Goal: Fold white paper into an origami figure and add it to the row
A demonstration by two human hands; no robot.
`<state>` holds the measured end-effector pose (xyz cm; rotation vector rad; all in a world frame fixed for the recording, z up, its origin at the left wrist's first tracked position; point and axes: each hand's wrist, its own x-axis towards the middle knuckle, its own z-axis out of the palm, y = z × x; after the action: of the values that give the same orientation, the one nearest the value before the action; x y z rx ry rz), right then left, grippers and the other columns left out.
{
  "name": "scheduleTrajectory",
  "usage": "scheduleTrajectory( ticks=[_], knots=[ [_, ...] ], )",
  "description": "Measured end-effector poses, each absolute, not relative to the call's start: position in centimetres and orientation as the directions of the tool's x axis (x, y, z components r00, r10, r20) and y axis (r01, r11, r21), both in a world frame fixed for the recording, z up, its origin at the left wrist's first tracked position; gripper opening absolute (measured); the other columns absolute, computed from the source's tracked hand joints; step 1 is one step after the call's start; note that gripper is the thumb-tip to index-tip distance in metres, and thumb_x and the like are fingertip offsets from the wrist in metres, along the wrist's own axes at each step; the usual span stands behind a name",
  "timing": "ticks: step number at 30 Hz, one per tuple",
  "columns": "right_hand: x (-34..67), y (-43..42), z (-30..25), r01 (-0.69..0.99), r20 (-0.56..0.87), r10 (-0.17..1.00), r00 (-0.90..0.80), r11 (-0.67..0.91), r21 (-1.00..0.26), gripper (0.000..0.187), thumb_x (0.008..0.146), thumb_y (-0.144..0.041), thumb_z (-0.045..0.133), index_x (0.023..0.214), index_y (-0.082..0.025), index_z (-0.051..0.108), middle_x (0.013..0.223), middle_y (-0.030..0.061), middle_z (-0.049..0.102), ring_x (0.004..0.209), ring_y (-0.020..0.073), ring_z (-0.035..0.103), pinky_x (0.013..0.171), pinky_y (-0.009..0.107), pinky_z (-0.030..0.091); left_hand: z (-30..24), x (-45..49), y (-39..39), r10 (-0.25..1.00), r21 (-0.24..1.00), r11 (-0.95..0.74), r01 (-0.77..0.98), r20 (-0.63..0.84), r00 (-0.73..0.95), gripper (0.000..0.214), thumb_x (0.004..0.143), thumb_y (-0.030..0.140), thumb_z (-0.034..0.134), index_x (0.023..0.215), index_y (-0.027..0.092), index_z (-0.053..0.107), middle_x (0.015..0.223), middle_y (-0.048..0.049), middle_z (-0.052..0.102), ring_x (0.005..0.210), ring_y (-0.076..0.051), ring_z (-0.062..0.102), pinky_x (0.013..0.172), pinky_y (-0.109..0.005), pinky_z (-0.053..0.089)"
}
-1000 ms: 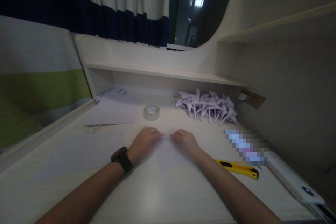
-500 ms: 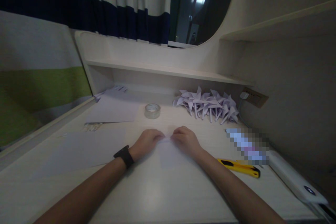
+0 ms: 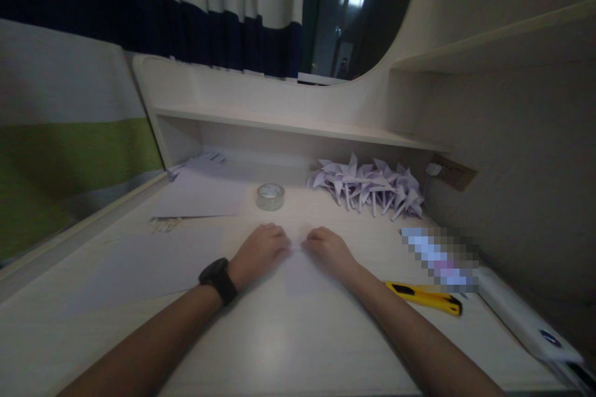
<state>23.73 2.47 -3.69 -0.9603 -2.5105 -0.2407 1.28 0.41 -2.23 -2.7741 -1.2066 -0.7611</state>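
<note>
My left hand (image 3: 259,252), with a black watch on the wrist, and my right hand (image 3: 328,250) lie side by side on a small white sheet of paper (image 3: 302,274) on the desk. Both have curled fingers pressing down on the paper's far edge, fingertips almost touching. The far edge of the paper is hidden under the fingers.
Roll of clear tape (image 3: 270,196) just beyond the hands. Pile of folded white paper cranes (image 3: 367,188) at back right. Yellow utility knife (image 3: 426,298) and a white device (image 3: 521,317) to the right. Flat paper sheets (image 3: 200,197) at left. A shelf (image 3: 288,127) overhangs the back.
The hands have stayed on the paper, shifting only slightly; the fingertips now press lower and flatter onto its far edge.
</note>
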Motion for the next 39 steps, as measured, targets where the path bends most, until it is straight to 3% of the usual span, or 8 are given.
scheduleTrajectory(
  ticks=[5, 8, 12, 17, 28, 39],
  knots=[
    [23.6, 2.3, -3.5, 0.689, 0.419, 0.618, -0.665, 0.725, 0.023, 0.013, 0.083, -0.013, 0.063, 0.088, -0.02, 0.072, 0.083, 0.0041, 0.066, 0.081, 0.0174, 0.056, 0.073, 0.026, 0.041, -1.8, 2.0, -0.4, 0.662, 0.003, -0.687, 0.727, 0.415, 0.624, 0.014, 0.09, 0.027, 0.059, 0.092, 0.019, 0.069, 0.09, -0.0054, 0.064, 0.085, -0.02, 0.053, 0.076, -0.033, 0.04],
    [23.7, 2.2, -3.2, 0.694, 0.386, 0.637, -0.667, 0.72, 0.012, 0.014, 0.085, -0.014, 0.061, 0.091, -0.021, 0.072, 0.084, 0.004, 0.066, 0.08, 0.0167, 0.056, 0.072, 0.026, 0.04, -1.7, 2.3, -0.6, 0.681, -0.037, -0.672, 0.74, 0.363, 0.636, 0.016, 0.093, 0.023, 0.054, 0.094, 0.016, 0.068, 0.089, -0.0066, 0.064, 0.084, -0.02, 0.055, 0.074, -0.032, 0.041],
    [23.7, 2.2, -3.1, 0.693, 0.365, 0.654, -0.663, 0.721, -0.033, 0.017, 0.085, -0.013, 0.06, 0.093, -0.021, 0.073, 0.085, 0.0039, 0.066, 0.08, 0.016, 0.057, 0.071, 0.025, 0.04, -1.8, 2.4, -0.8, 0.715, -0.033, -0.643, 0.766, 0.334, 0.614, 0.02, 0.095, 0.02, 0.049, 0.095, 0.014, 0.068, 0.089, -0.0077, 0.064, 0.085, -0.02, 0.057, 0.075, -0.032, 0.043],
    [23.6, 2.1, -3.0, 0.69, 0.357, 0.674, -0.647, 0.717, -0.104, 0.018, 0.085, -0.012, 0.059, 0.093, -0.021, 0.074, 0.085, 0.004, 0.066, 0.081, 0.0157, 0.058, 0.074, 0.024, 0.041, -1.7, 2.3, -0.9, 0.714, -0.038, -0.647, 0.762, 0.321, 0.622, 0.013, 0.091, 0.019, 0.056, 0.095, 0.017, 0.068, 0.088, -0.0064, 0.064, 0.087, -0.021, 0.056, 0.077, -0.033, 0.042],
    [23.7, 2.6, -3.1, 0.657, 0.354, 0.731, -0.584, 0.681, -0.323, 0.015, 0.083, -0.012, 0.061, 0.087, -0.019, 0.075, 0.085, 0.0037, 0.07, 0.08, 0.015, 0.062, 0.075, 0.023, 0.044, -1.7, 2.0, -0.7, 0.739, 0.008, -0.633, 0.774, 0.307, 0.6, 0.014, 0.09, 0.022, 0.058, 0.095, 0.021, 0.07, 0.081, -0.0043, 0.063, 0.078, -0.02, 0.056, 0.067, -0.03, 0.038],
    [23.9, 2.8, -3.0, 0.653, 0.347, 0.767, -0.539, 0.641, -0.404, 0.011, 0.081, -0.016, 0.064, 0.083, -0.02, 0.074, 0.083, 0.0022, 0.071, 0.077, 0.0148, 0.064, 0.073, 0.023, 0.043, -1.7, 1.6, -0.4, 0.712, 0.083, -0.672, 0.736, 0.345, 0.611, 0.016, 0.09, 0.022, 0.057, 0.091, 0.023, 0.072, 0.081, -0.0029, 0.063, 0.079, -0.018, 0.056, 0.066, -0.027, 0.037]
  ],
)
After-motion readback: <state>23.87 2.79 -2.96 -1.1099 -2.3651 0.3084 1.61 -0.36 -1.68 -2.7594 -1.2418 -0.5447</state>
